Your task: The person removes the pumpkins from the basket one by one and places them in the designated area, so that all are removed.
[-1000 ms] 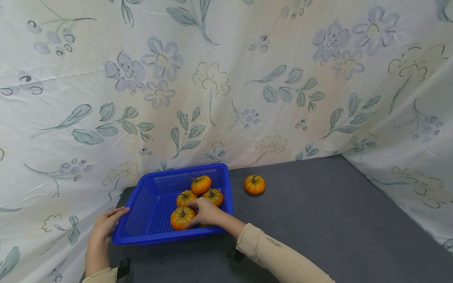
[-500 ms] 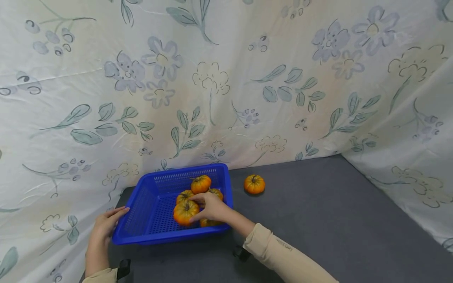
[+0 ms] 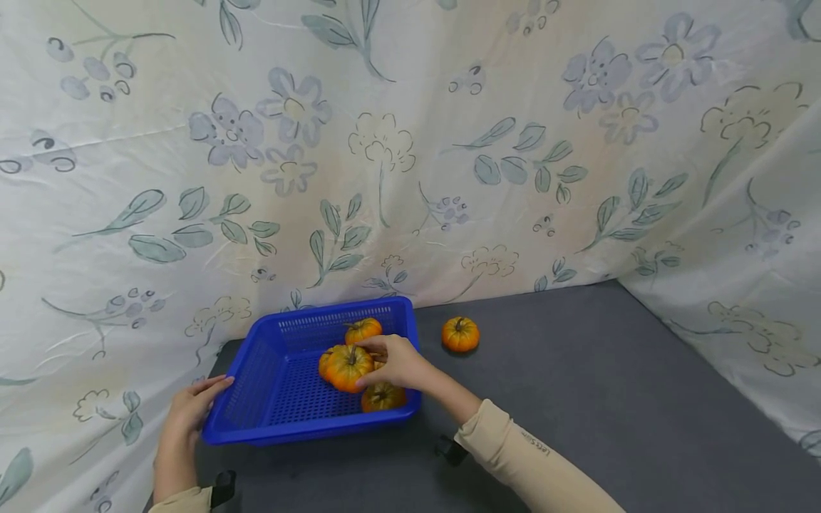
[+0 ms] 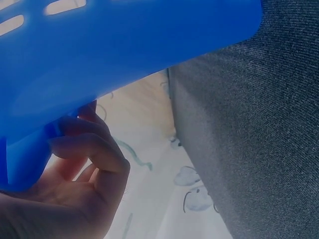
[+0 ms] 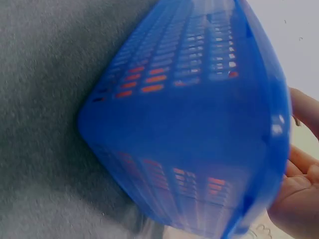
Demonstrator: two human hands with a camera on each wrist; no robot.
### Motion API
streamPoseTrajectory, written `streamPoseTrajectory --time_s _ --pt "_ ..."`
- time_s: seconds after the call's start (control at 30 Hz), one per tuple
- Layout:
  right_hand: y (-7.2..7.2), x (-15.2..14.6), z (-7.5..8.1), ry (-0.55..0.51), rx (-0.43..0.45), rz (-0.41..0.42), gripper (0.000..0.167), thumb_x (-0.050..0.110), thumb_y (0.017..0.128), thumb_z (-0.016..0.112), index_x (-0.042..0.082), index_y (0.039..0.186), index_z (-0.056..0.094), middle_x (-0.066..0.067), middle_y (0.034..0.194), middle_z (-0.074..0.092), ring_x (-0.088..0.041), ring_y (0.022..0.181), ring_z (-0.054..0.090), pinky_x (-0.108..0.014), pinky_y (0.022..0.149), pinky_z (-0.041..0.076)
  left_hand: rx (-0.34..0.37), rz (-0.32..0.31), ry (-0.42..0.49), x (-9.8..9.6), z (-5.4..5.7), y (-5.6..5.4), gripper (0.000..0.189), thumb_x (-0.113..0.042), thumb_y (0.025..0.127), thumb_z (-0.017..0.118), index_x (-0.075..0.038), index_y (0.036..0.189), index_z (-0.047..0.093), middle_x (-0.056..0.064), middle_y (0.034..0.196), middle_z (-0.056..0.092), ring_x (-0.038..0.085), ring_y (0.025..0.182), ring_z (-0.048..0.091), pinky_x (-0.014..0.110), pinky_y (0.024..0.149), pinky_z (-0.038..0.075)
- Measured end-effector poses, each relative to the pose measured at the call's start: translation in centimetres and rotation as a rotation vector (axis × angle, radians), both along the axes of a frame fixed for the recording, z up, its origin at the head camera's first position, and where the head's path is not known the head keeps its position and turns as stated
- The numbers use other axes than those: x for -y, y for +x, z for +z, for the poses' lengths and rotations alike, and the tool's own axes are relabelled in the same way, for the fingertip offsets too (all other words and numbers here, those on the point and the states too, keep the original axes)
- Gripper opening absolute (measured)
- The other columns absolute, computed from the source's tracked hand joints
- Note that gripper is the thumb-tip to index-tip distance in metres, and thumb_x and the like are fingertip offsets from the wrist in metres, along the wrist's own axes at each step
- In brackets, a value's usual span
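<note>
My left hand (image 3: 186, 412) grips the left rim of a blue plastic basket (image 3: 301, 432). In the left wrist view its curled fingers (image 4: 94, 154) hook under the rim. My right hand (image 3: 403, 365) reaches over the basket's right side and pinches a small orange pumpkin (image 3: 347, 370) between thumb and fingers, above the others. Around it in the basket are a pumpkin (image 3: 363, 330) at the back and another (image 3: 383, 399) at the front right. Others are partly hidden behind the held one and the hand. The right wrist view shows mostly the basket's wall (image 5: 194, 124).
A single pumpkin (image 3: 460, 334) sits on the dark grey table (image 3: 577, 399), right of the basket. Floral white cloth (image 3: 410, 178) hangs behind the table and along its sides.
My right hand has moved the held pumpkin up and to the right from the basket's front, uncovering the front-right pumpkin. My left hand stays on the rim.
</note>
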State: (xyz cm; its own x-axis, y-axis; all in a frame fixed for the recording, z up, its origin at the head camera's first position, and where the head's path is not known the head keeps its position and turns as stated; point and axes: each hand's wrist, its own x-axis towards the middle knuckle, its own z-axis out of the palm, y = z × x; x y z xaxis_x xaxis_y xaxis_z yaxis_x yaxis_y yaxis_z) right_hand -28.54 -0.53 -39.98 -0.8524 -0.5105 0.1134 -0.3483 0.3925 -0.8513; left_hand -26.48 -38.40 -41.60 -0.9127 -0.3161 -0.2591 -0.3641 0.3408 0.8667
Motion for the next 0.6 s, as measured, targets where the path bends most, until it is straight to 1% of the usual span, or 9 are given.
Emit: streamPoseTrajectory --time_s 0.1,0.17,0.23,0.3,0.37,0.5,0.6 --pt "-0.2 -0.7 0.3 -0.021 0.002 -0.008 0.067 0.023 0.078 0.083 0.010 0.138 0.056 -0.009 0.140 0.058 -0.025 0.131 0.054 -0.040 0.105 0.047 0.006 -0.001 -0.017 -0.1 0.0 0.0 0.080 -0.045 0.089 0.067 0.006 0.145 0.039 0.024 0.124 0.055 0.005 0.078 0.058 0.026 0.068 0.055" --pt "-0.3 -1.2 0.6 -0.041 0.009 -0.020 0.066 0.022 0.079 0.082 0.010 0.138 0.055 -0.010 0.140 0.057 -0.025 0.131 0.053 -0.040 0.106 0.046 0.013 -0.004 -0.022 -0.1 0.1 0.0 0.082 -0.047 0.090 0.066 0.006 0.146 0.037 0.029 0.132 0.048 0.008 0.083 0.059 0.026 0.068 0.055" --pt "-0.5 -1.6 0.8 -0.053 0.011 -0.035 0.065 0.022 0.079 0.082 0.009 0.137 0.055 -0.010 0.141 0.056 -0.026 0.132 0.053 -0.041 0.106 0.046 0.022 -0.010 -0.028 -0.2 0.1 0.0 0.084 -0.049 0.090 0.064 0.005 0.147 0.035 0.032 0.141 0.039 0.013 0.090 0.059 0.026 0.069 0.055" --pt "-0.6 -2.1 1.1 -0.061 0.017 -0.050 0.065 0.022 0.080 0.082 0.010 0.138 0.055 -0.010 0.143 0.054 -0.026 0.133 0.052 -0.041 0.107 0.045 0.028 -0.015 -0.029 -0.2 0.2 0.0 0.085 -0.051 0.090 0.063 0.005 0.147 0.034 0.033 0.146 0.034 0.017 0.096 0.059 0.026 0.069 0.054" --pt "-0.7 -2.5 1.2 -0.059 0.011 -0.062 0.065 0.022 0.080 0.081 0.010 0.138 0.055 -0.010 0.143 0.054 -0.026 0.133 0.052 -0.040 0.107 0.045 0.027 -0.012 -0.020 -0.2 0.2 -0.1 0.085 -0.050 0.090 0.064 0.005 0.147 0.034 0.033 0.145 0.035 0.017 0.096 0.059 0.026 0.069 0.054" --pt "-1.0 -3.3 1.4 -0.065 0.009 -0.086 0.065 0.021 0.080 0.081 0.010 0.138 0.055 -0.010 0.143 0.054 -0.027 0.133 0.052 -0.040 0.106 0.046 0.013 0.000 0.000 -0.2 0.1 -0.1 0.083 -0.045 0.089 0.068 0.006 0.146 0.037 0.031 0.134 0.047 0.007 0.083 0.059 0.026 0.068 0.055" --pt "-1.2 -4.0 1.6 -0.075 0.013 -0.112 0.065 0.021 0.080 0.081 0.010 0.138 0.055 -0.011 0.143 0.054 -0.028 0.133 0.052 -0.041 0.105 0.046 0.009 0.000 0.001 -0.3 0.1 -0.1 0.083 -0.045 0.089 0.069 0.007 0.145 0.037 0.030 0.131 0.049 0.004 0.079 0.058 0.026 0.068 0.055"
